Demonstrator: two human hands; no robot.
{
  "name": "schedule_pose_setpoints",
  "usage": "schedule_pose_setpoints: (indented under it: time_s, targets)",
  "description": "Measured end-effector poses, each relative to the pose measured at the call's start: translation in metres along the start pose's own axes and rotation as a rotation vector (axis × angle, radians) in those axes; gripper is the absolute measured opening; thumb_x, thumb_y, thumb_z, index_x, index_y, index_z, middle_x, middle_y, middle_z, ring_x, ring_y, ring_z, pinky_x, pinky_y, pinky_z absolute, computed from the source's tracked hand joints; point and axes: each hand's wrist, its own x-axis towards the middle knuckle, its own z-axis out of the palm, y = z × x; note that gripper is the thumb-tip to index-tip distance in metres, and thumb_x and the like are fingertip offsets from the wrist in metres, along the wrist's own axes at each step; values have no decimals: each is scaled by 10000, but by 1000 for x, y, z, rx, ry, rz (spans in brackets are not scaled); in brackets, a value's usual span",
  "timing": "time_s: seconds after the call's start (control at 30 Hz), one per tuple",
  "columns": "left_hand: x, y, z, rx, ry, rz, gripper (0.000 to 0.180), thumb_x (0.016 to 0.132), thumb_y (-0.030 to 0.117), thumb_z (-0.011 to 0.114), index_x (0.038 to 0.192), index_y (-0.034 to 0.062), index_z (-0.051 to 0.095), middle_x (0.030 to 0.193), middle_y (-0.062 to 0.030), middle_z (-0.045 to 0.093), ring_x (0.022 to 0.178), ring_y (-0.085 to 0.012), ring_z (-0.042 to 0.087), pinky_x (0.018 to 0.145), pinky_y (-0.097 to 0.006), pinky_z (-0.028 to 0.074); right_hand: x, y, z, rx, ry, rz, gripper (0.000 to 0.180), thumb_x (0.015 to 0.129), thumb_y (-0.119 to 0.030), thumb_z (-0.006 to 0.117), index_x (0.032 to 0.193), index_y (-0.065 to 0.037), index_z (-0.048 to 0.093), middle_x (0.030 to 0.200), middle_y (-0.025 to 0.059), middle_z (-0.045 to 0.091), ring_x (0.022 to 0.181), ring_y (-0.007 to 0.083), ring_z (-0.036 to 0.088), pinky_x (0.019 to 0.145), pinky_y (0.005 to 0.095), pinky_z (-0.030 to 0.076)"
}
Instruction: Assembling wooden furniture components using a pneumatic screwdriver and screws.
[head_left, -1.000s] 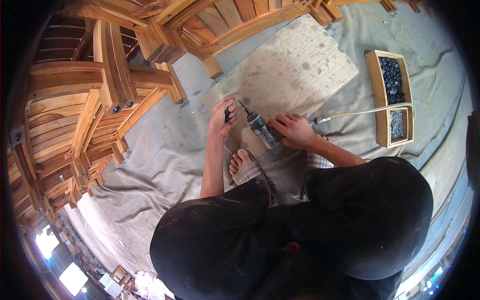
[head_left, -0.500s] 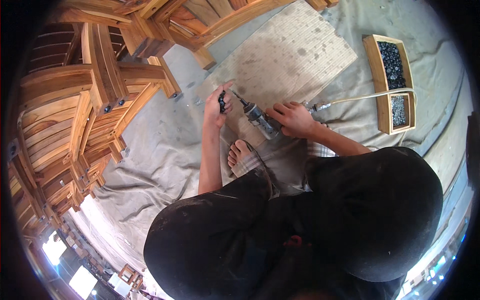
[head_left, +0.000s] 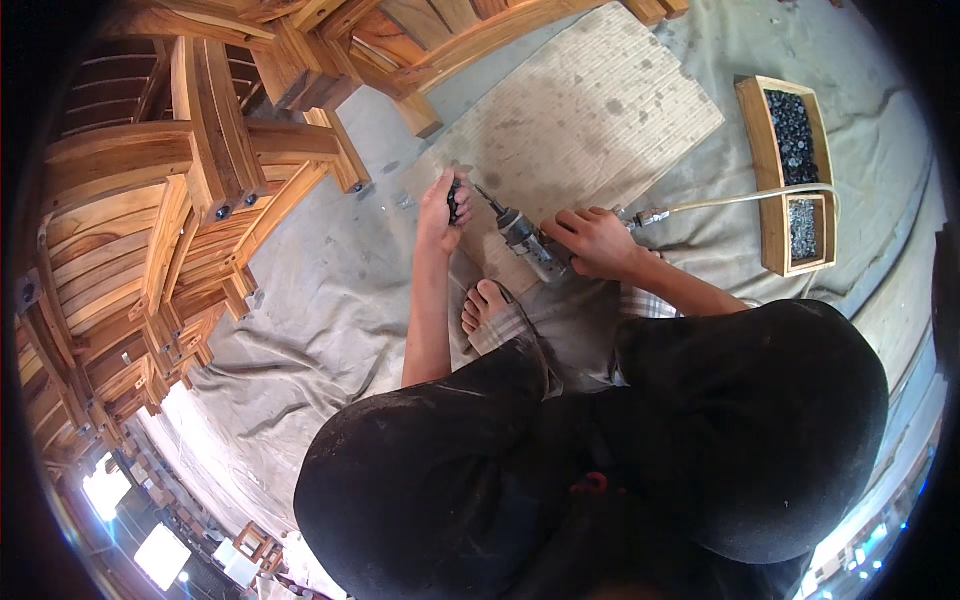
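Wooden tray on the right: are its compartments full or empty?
Filled. The wooden tray holds dark small parts in its larger far compartment and paler ones in the smaller near one.

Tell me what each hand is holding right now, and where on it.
The right hand grips the air-powered driver around its rear body, near the hose. The left hand is closed around small dark pieces; what they are cannot be told.

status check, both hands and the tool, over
Right hand grips air driver. Left hand closed on small dark fasteners at bit tip. Hose trails right, nothing blocking.
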Motion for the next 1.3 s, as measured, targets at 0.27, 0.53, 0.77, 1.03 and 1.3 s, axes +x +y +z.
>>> schedule_pose_setpoints:
  time_s: [0.27, 0.53, 0.77, 1.03, 1.3]
  targets:
    - [-1, 1, -4, -29, -19, -24, 227, 966, 295, 563, 958, 69, 544, 642, 41, 445, 519, -70, 397, 439, -221, 309, 0, -3, 0, 2, -62, 6, 558, 603, -72, 665, 1150, -93, 556, 933, 63, 558, 820, 257, 621, 721, 365, 510]
    - [-3, 3, 9, 5, 8, -59, 248, 934, 316, 629, 915, 86, 538, 627, 49, 435, 510, -66, 385, 429, -213, 294, -4, -1, 3, -22, -74, 6, 580, 612, -77, 654, 1182, -98, 546, 932, 62, 554, 816, 253, 612, 715, 368, 501]
    - [-5, 6, 5, 69, -17, -37, 300, 903, 361, 675, 850, 87, 564, 601, 50, 428, 466, -62, 351, 420, -207, 257, 0, -2, 4, -30, -104, -5, 609, 598, -84, 650, 1197, -94, 540, 941, 68, 553, 815, 259, 608, 707, 377, 497]
    - [-5, 5, 10, 115, -1, -39, 293, 903, 338, 681, 825, 82, 561, 605, 41, 447, 471, -63, 373, 416, -210, 254, -4, -1, 5, -45, -111, -2, 610, 607, -92, 656, 1206, -105, 541, 943, 65, 556, 813, 255, 611, 711, 376, 497]
    - [-2, 6, 10, 184, 36, -103, 248, 922, 304, 662, 845, 92, 559, 611, 35, 447, 470, -70, 383, 409, -219, 270, -6, 2, 9, -61, -101, -11, 606, 616, -93, 656, 1210, -120, 545, 941, 60, 556, 812, 252, 610, 713, 372, 496]
